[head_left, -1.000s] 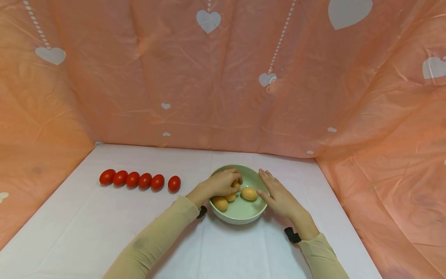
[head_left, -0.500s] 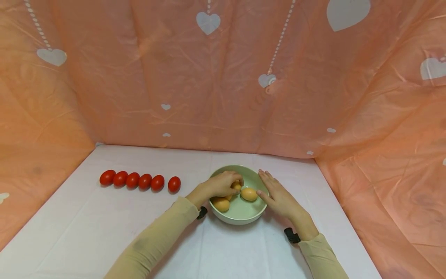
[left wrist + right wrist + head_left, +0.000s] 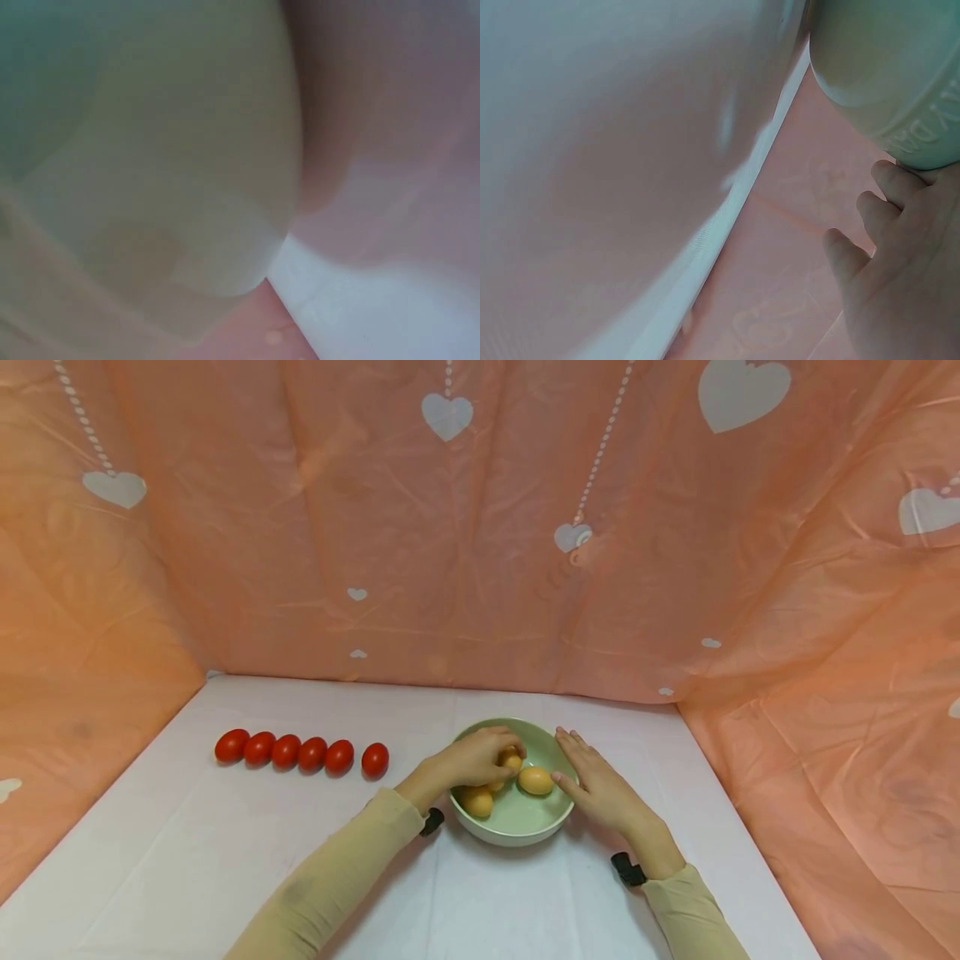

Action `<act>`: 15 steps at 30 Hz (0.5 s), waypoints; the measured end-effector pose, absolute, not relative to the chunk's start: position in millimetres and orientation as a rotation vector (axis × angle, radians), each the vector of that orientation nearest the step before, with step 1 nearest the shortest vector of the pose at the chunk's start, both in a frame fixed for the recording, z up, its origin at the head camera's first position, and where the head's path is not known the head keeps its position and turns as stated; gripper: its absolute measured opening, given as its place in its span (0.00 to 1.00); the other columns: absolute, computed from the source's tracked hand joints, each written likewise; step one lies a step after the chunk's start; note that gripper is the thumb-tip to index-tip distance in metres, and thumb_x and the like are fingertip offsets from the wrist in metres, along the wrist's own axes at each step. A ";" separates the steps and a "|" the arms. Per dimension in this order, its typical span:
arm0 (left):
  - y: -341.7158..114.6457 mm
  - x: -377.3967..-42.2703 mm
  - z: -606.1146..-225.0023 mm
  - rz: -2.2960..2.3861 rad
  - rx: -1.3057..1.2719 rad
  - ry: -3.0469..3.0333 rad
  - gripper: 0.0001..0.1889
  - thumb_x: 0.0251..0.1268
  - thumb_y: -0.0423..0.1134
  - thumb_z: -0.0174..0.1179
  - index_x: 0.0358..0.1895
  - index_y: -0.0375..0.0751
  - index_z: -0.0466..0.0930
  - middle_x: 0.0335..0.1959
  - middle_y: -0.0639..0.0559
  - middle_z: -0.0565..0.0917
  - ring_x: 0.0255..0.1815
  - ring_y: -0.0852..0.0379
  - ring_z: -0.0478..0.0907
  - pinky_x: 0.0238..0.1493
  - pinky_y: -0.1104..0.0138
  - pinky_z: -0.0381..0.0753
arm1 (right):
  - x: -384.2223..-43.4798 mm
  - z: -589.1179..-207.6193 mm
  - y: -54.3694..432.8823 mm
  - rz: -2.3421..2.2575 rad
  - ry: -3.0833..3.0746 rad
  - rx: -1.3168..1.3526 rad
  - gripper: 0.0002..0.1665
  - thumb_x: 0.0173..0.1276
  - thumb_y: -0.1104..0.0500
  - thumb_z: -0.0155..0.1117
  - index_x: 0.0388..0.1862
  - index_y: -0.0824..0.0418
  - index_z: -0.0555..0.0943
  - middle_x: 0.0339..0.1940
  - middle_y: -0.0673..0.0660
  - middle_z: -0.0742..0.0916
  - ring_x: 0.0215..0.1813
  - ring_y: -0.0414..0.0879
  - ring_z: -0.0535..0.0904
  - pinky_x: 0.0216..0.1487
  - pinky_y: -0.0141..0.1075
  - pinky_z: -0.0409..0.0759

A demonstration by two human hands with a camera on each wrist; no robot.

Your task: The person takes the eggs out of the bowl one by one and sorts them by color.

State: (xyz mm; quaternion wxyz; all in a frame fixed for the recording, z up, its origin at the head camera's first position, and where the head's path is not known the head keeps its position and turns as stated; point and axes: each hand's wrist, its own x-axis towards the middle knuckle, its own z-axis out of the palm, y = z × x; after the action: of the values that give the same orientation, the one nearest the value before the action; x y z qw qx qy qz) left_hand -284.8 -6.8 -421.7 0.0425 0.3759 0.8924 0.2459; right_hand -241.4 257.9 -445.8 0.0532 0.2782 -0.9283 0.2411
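Note:
A pale green bowl [image 3: 525,827] stands on the white-covered table with several yellow egg-shaped things inside. My left hand [image 3: 476,756] reaches over the bowl's left rim, its curled fingers and thumb round one yellow egg-shaped thing [image 3: 512,761]. Close by that hand lies another yellow piece [image 3: 477,802], partly covering one behind it. A further yellow piece [image 3: 536,781] lies apart, near the right thumb. My right hand [image 3: 607,793] rests along the bowl's right side with straight fingers and the thumb at the rim. In the right wrist view, the right hand's fingers [image 3: 900,184] touch the bowl's outer wall [image 3: 900,75].
Several red egg-shaped things [image 3: 286,752] lie in a row left of the bowl, the rightmost [image 3: 375,761] slightly apart. A pinkish-orange curtain [image 3: 450,568] with white hearts encloses the back and sides of the table [image 3: 187,860].
The head view has tilted slightly, so everything sits a little lower. The front yellow piece has shifted slightly right. Both hands stay almost where they were.

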 end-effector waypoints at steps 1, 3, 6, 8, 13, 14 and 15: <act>-7.3 -284.2 -421.2 0.768 1.153 2.731 0.15 0.72 0.40 0.67 0.57 0.44 0.84 0.59 0.48 0.82 0.62 0.49 0.79 0.67 0.55 0.77 | -241.3 -445.8 257.8 0.732 -2.820 0.846 0.43 0.82 0.45 0.55 0.84 0.65 0.55 0.84 0.62 0.62 0.84 0.64 0.52 0.80 0.63 0.54; -8.7 -282.6 -420.2 0.779 1.155 2.749 0.15 0.71 0.41 0.67 0.58 0.44 0.83 0.60 0.48 0.82 0.64 0.49 0.78 0.69 0.55 0.76 | -241.0 -445.7 257.5 0.731 -2.818 0.844 0.43 0.82 0.45 0.55 0.84 0.66 0.55 0.84 0.62 0.62 0.84 0.64 0.52 0.79 0.63 0.54; -11.8 -279.8 -418.3 0.822 1.175 2.773 0.16 0.69 0.40 0.68 0.57 0.44 0.83 0.60 0.48 0.82 0.66 0.49 0.77 0.71 0.54 0.73 | -240.8 -445.6 257.3 0.733 -2.825 0.841 0.43 0.82 0.45 0.55 0.84 0.65 0.55 0.84 0.62 0.61 0.84 0.62 0.52 0.80 0.62 0.54; -14.8 -277.5 -417.0 0.882 1.187 2.774 0.16 0.68 0.38 0.69 0.57 0.44 0.83 0.60 0.49 0.82 0.67 0.49 0.76 0.72 0.54 0.73 | -240.8 -445.8 257.2 0.731 -2.829 0.839 0.43 0.82 0.45 0.54 0.84 0.65 0.55 0.84 0.62 0.61 0.84 0.63 0.52 0.80 0.62 0.54; -24.1 -272.3 -413.2 1.061 1.174 2.750 0.18 0.68 0.35 0.70 0.58 0.42 0.82 0.63 0.48 0.80 0.67 0.49 0.76 0.72 0.55 0.73 | -241.0 -445.8 257.0 0.729 -2.830 0.833 0.43 0.82 0.45 0.55 0.84 0.65 0.55 0.84 0.62 0.61 0.84 0.64 0.53 0.80 0.62 0.54; -26.1 -271.2 -412.1 1.087 1.169 2.753 0.18 0.67 0.35 0.70 0.59 0.41 0.82 0.64 0.48 0.80 0.67 0.49 0.76 0.72 0.54 0.73 | -240.9 -445.6 256.8 0.727 -2.831 0.831 0.43 0.82 0.45 0.55 0.84 0.65 0.55 0.84 0.62 0.61 0.84 0.64 0.53 0.80 0.62 0.54; -28.4 -270.2 -410.9 1.108 1.168 2.759 0.18 0.67 0.35 0.70 0.59 0.41 0.82 0.64 0.48 0.80 0.68 0.48 0.76 0.72 0.54 0.73 | -240.9 -445.6 256.8 0.724 -2.831 0.830 0.43 0.82 0.45 0.55 0.84 0.65 0.55 0.84 0.62 0.61 0.84 0.64 0.53 0.80 0.62 0.54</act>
State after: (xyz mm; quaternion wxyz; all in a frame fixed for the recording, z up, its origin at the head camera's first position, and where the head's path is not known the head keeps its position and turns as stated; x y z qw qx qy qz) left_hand -270.2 -28.4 -410.9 -0.0262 0.3654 0.8634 0.3468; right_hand -240.9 256.8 -445.6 0.0519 0.2728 -0.9307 0.2381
